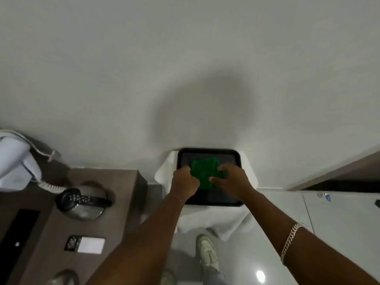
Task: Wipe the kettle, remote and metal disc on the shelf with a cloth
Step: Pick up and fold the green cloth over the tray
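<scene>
A green cloth (203, 171) lies on a black tray (208, 153) against the wall. My left hand (184, 183) grips the cloth's left edge with closed fingers. My right hand (232, 178) pinches its right side. On the brown shelf (121, 202) to the left stands a steel kettle (86, 210) with a black handle, seen from above. A long black remote (18, 239) lies at the shelf's left edge. A rounded metal disc (61, 278) shows at the bottom edge, partly cut off.
A white towel (226, 225) hangs under the tray. A white wall phone (14, 165) with a coiled cord sits at the far left. A small white card and black item (86, 244) lie on the shelf. My shoe (206, 251) stands on the glossy floor.
</scene>
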